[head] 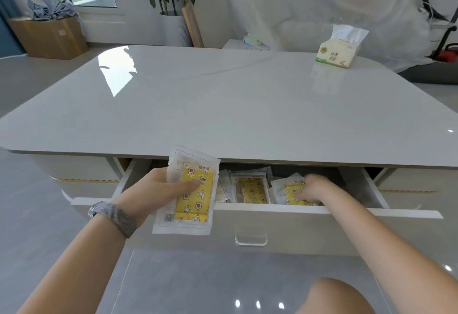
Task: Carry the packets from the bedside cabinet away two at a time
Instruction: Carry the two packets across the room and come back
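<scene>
the left hand (153, 189) has its grip pinching a clear packet (190, 192) with a yellow cartoon-print insert and a barcode, held above the open drawer (272, 210). the right hand (313, 188) reaches into the drawer, its blurred grip touching another packet (290, 189); whether it pinches, i cannot tell. a tissue pack (338, 52) with chinese print stands on the surface (223, 105).

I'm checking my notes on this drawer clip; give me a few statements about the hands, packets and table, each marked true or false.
1. The left hand holds a yellow-patterned packet above the drawer front. True.
2. The right hand rests on the tabletop. False: it reaches into the open drawer, onto a packet in the drawer.
3. The drawer is shut. False: it is pulled out, with more packets inside.
4. A tissue pack stands on the far right of the tabletop. True.
5. A watch is on the right wrist. False: it is on the left.
</scene>
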Demonstrator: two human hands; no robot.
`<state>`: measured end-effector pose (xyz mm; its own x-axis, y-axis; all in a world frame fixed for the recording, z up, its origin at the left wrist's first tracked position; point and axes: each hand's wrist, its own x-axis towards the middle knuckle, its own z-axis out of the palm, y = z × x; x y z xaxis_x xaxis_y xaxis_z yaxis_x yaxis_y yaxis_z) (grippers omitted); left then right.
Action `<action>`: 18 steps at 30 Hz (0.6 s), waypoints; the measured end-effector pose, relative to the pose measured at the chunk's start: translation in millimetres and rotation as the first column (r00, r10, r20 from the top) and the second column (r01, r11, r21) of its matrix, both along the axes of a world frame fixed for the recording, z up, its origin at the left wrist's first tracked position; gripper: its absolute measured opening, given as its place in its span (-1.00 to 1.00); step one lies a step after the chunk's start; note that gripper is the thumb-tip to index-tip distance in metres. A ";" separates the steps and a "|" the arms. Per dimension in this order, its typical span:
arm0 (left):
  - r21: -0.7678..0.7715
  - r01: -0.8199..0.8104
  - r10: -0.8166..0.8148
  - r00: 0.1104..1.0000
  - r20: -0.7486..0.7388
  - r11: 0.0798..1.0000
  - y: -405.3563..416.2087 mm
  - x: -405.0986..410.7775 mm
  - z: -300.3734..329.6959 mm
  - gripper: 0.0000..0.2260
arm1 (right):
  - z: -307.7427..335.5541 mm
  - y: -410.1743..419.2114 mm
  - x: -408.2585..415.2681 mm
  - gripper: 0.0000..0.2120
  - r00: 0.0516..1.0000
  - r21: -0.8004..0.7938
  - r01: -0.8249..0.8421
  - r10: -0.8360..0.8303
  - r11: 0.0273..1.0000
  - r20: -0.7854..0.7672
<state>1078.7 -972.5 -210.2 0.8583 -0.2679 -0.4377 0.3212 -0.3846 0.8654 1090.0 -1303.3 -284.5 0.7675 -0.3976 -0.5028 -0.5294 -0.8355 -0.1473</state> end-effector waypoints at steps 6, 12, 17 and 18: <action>-0.123 -0.089 0.095 0.994 0.047 0.988 1.0 0.7 0.4 -0.81 | -7.3 2.3 -3.8 -0.65 0.995 -0.124 -0.087 0.081 0.989 -0.052; -0.318 -0.103 0.153 0.979 0.135 0.942 -15.7 -4.0 -0.7 -0.75 | 36.0 46.7 -25.0 -0.63 0.904 0.718 -0.196 -0.160 0.668 0.396; -0.385 -0.027 0.128 0.962 0.240 0.923 -45.8 -10.9 -5.6 -0.82 | 55.4 102.9 -25.8 -0.43 0.929 0.877 -0.342 -0.021 0.336 0.370; -0.389 -0.021 0.130 0.958 0.256 0.921 -49.7 -10.5 -7.9 -0.84 | 56.2 105.2 -23.8 -0.59 0.910 0.852 -0.377 -0.026 0.364 0.414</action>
